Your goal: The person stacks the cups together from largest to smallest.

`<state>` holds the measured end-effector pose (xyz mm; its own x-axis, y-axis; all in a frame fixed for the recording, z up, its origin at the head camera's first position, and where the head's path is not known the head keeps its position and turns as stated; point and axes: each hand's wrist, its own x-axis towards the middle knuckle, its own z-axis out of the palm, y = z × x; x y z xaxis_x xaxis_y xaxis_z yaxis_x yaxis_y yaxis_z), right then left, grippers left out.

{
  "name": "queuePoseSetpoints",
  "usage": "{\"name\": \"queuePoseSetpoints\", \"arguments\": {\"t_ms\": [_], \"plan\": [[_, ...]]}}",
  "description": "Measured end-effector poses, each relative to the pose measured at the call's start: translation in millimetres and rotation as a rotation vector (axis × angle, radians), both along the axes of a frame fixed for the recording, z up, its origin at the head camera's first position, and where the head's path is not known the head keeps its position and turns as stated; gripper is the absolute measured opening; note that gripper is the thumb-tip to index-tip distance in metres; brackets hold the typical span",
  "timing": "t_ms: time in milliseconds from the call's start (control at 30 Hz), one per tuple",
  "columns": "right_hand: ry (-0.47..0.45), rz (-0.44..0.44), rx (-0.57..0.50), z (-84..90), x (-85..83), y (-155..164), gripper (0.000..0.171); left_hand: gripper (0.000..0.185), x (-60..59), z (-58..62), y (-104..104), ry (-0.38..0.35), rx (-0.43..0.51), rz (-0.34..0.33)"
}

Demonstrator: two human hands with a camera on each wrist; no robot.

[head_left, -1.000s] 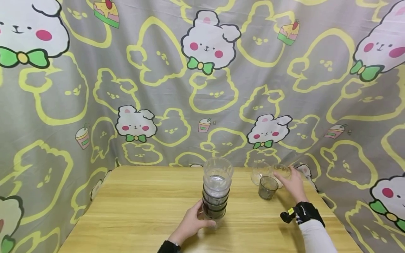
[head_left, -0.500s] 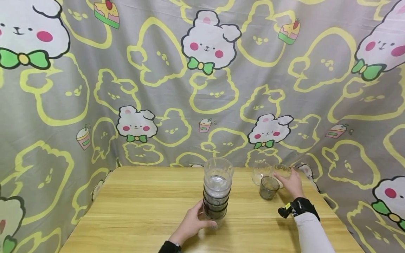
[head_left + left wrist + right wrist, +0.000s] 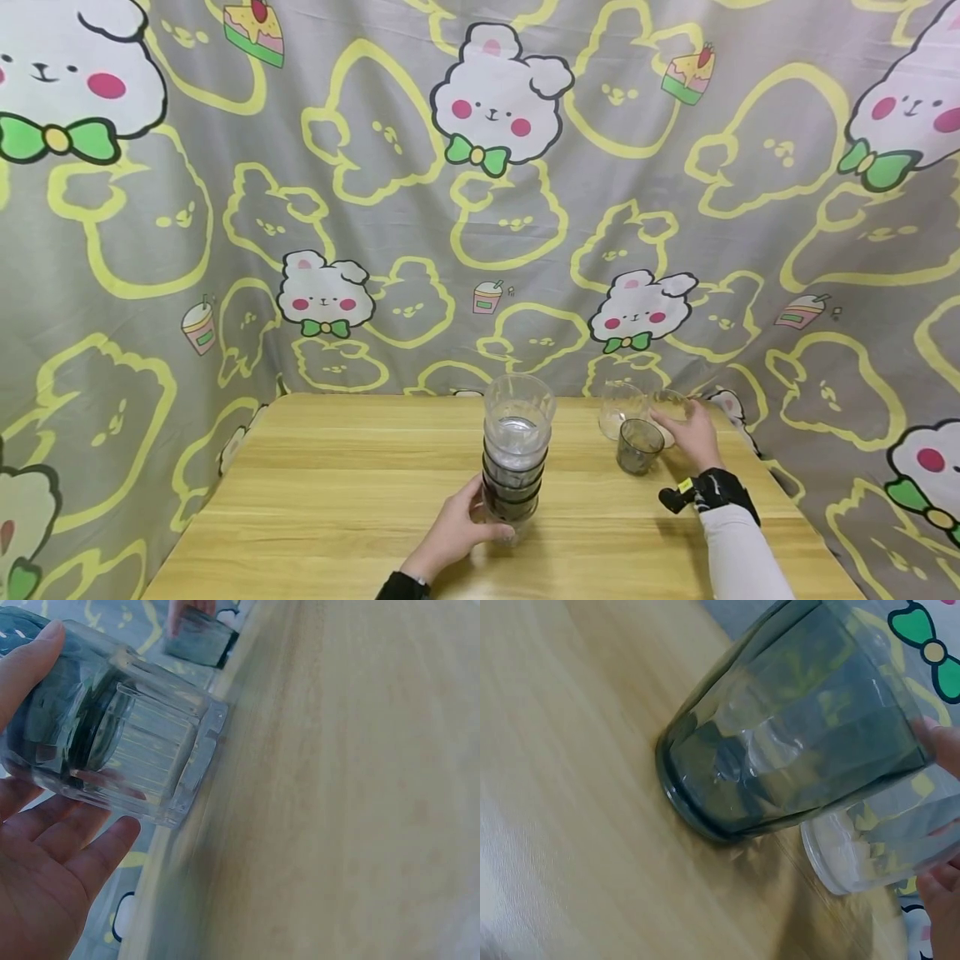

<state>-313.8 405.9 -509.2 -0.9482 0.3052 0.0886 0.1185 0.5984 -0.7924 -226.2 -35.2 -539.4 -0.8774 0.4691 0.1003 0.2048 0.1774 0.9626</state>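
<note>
A tall stack of nested cups stands on the table, with clear cups at its top and bottom and smoky grey ones between. My left hand holds the stack low down, thumb in front and fingers round the far side. In the left wrist view, the clear bottom cup shows dark ones nested inside it. My right hand grips a clear cup at the back right of the table. Just in front of that cup stands a smoky grey cup, upright.
Another clear cup stands left of the right hand, behind the grey one. The wooden table is bordered at the back and sides by a hanging grey curtain printed with white bunnies.
My right wrist and forearm have shifted slightly left, while the fingers stay at the same clear cup. The left hand and the stack look unmoved.
</note>
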Motion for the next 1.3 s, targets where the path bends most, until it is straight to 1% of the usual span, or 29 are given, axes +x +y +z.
{"name": "queuePoseSetpoints", "arguments": {"t_ms": [133, 267, 333, 500, 667, 833, 967, 1133, 1300], "plan": [[-0.01, -0.007, -0.062, 1.9, 3.1, -2, 0.098, 0.082, 0.4, 0.5, 0, -0.001, 0.0, 0.0], [-0.017, -0.032, -0.125, 1.9, 6.2, -1, 0.101, 0.082, 0.4, 0.3, 0, -0.001, 0.004, -0.004], [-0.011, -0.044, -0.14, 2.3, 7.8, -1, 0.102, 0.082, 0.1, 0.0, 0, 0.002, 0.005, -0.006], [0.012, -0.068, -0.142, 4.5, 11.2, -1, 0.103, 0.081, -0.6, -0.7, -1, 0.002, 0.005, -0.008], [0.038, -0.105, -0.132, 4.6, 14.8, 0, 0.1, 0.08, -0.6, -1.3, -1, -0.002, 0.008, -0.009], [0.094, -0.135, -0.128, 7.2, 19.6, 0, 0.097, 0.08, -0.2, -1.0, -1, -0.002, 0.008, -0.008], [0.136, -0.136, -0.134, 15.4, 25.7, -2, 0.096, 0.08, -0.1, -1.7, -1, 0.001, 0.007, -0.007], [0.168, -0.132, -0.12, 31.2, 35.9, -5, 0.097, 0.08, -0.6, -2.1, -1, -0.007, 0.016, -0.015], [0.184, -0.126, -0.039, 46.5, 45.4, -11, 0.096, 0.079, -0.9, -2.0, -1, -0.016, 0.025, -0.02]]}}
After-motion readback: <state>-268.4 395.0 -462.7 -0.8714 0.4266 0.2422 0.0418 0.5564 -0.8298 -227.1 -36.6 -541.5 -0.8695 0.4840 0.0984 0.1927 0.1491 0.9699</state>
